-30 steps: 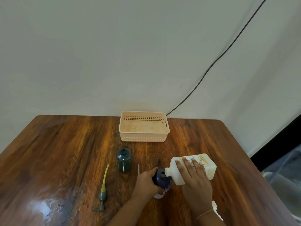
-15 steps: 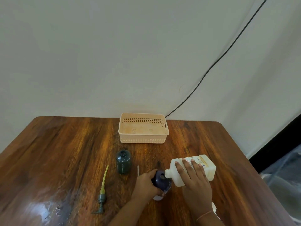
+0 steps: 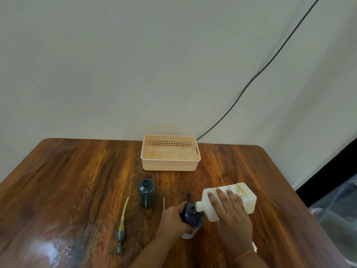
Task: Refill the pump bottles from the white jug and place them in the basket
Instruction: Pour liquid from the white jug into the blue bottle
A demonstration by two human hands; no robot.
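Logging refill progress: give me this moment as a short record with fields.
left hand: grips the blue bottle
right hand: holds the jug tilted, spout at the blue bottle's mouth
green bottle: upright on the table, pump off, untouched
pump: lying flat, left of the green bottle
basket: at the table's far edge, no bottles in it
stage: filling the blue bottle

White jug (image 3: 247,205) tipped, spout at dark blue bottle (image 3: 190,216); green bottle (image 3: 146,196) upright, open; peach basket (image 3: 171,168) behind.
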